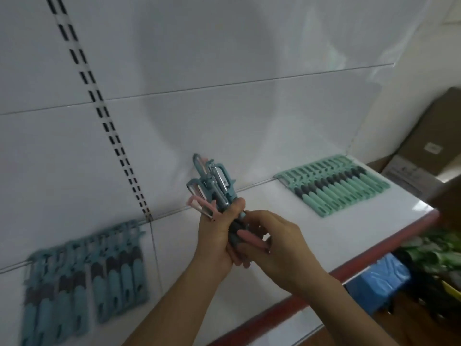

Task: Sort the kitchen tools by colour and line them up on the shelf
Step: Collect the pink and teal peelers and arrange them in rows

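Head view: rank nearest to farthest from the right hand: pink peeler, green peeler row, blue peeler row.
1. pink peeler, pinched by the right hand itself.
2. green peeler row, at the right back of the shelf.
3. blue peeler row, far left on the shelf.

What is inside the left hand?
The left hand grips a bundle of blue and pink peelers; their heads stick out above. The right hand pinches one pink handle. The other handles are covered by fingers, so I cannot count them.
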